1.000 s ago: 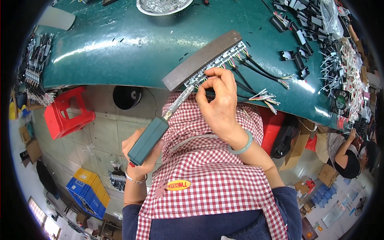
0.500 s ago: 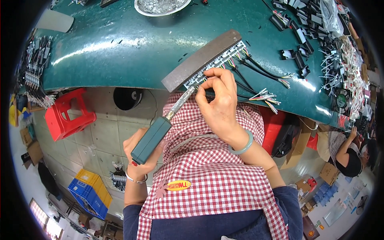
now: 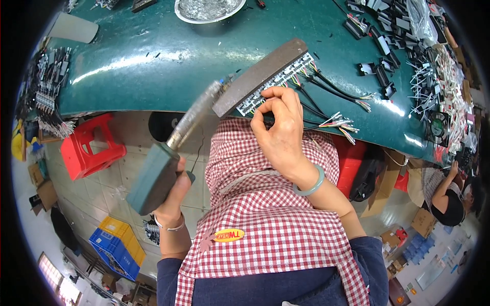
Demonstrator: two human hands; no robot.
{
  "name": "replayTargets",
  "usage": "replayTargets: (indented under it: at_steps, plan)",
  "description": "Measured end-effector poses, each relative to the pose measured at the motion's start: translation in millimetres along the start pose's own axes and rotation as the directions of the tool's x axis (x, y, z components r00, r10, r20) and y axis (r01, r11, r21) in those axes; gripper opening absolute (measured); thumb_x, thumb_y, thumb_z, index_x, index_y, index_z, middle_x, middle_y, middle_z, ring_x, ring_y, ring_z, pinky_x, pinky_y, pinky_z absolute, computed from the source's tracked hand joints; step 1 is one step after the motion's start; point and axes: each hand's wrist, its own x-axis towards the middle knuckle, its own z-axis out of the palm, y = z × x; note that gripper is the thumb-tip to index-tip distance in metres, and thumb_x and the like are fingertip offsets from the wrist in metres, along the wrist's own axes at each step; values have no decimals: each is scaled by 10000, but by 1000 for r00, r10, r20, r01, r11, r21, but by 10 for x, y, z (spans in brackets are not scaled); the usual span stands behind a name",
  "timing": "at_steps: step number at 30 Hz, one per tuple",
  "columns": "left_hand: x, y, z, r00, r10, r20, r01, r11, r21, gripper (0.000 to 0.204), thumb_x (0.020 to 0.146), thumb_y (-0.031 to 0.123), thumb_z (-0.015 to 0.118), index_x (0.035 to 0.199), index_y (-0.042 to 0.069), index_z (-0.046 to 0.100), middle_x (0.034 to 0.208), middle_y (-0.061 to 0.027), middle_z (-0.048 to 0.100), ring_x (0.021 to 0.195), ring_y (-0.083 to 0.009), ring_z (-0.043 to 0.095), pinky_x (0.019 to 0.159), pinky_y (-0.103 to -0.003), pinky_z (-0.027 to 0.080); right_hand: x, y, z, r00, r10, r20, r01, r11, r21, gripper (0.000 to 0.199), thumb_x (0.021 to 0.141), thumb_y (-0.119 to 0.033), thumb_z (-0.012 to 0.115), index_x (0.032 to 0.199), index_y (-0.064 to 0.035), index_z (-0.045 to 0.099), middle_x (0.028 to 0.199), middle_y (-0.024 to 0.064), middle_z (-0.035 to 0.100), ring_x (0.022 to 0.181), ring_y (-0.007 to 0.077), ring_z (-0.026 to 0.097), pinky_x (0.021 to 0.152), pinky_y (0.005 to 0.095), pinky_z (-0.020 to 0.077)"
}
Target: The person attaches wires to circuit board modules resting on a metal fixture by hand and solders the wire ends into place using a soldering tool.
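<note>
My left hand [image 3: 173, 199] is wrapped round a gun-shaped tool [image 3: 154, 178] with a green body and a long metal barrel. The barrel slants up over the table edge, its tip at the left end of a brown bar [image 3: 260, 76]. Along the bar's near side runs a row of small circuit boards [image 3: 278, 81], several with black cables [image 3: 334, 87] ending in bare-tipped coloured wires. My right hand [image 3: 280, 127] is closed in a pinch at the left part of the row; what lies between the fingertips is hidden.
A foil-lined bowl [image 3: 209, 9] stands at the back of the green table [image 3: 138, 76]. Black plastic housings [image 3: 383, 74] and white-ended wires [image 3: 449, 92] pile up at right, bundled cables [image 3: 51, 86] at left. A red stool [image 3: 92, 148] is left below; a co-worker [image 3: 449, 196] sits far right.
My left hand has swung the gun-shaped tool left, and its barrel tip has gone from the boards' near end to the bar's far side. My right hand stays nearly still.
</note>
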Motion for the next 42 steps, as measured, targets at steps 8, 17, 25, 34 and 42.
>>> replayTargets:
  at_steps: [8, 17, 25, 34, 42]
  plan:
    - [614, 350, 226, 761, 649, 17, -644, 752, 136, 419, 815, -8, 654, 1201, -127, 540, 1138, -224, 606, 541, -106, 487, 537, -228, 381, -17, -14, -32, 1000, -20, -10, 20, 999, -29, 145, 664, 43, 672, 739, -27, 569, 1033, 114, 593, 936, 305, 557, 758, 407, 399]
    - [1446, 385, 605, 962, 162, -217, -234, 902, -363, 297, 771, -24, 658, 1060, -73, 606, 832, -147, 659, 499, -142, 514, 421, -278, 383, 6, 29, -153, 996, -3, 90, -6, 995, 101, 76, 762, 8, 669, 787, 2, 597, 1039, 147, 598, 969, 326, 565, 823, 425, 437]
    - [1678, -118, -327, 998, -56, -15, 33, 761, -648, 246, 927, 101, 569, 1112, -58, 601, 1054, -169, 666, 616, -97, 488, 501, -203, 393, 1168, 996, -842, 966, -128, -225, 82, 976, -202, 75, 817, -18, 605, 884, 8, 583, 969, 157, 593, 943, 348, 579, 820, 430, 477]
    - [1655, -417, -352, 997, -66, 43, 78, 729, -680, 249, 938, 113, 556, 1121, -54, 590, 1090, -182, 650, 605, -111, 489, 495, -213, 421, 2171, 1711, -607, 1000, -11, 20, 22, 696, -718, 120, 824, -82, 571, 916, -53, 642, 972, 119, 619, 979, 285, 597, 799, 438, 453]
    - [1613, -347, -210, 991, -130, 7, 91, 653, -752, 241, 900, 93, 584, 1087, -59, 597, 1031, -193, 646, 602, -122, 483, 486, -228, 403, 2175, 1200, -1488, 969, 24, 246, 80, 911, -404, 154, 814, 11, 556, 940, 21, 645, 949, 209, 635, 894, 409, 618, 794, 453, 506]
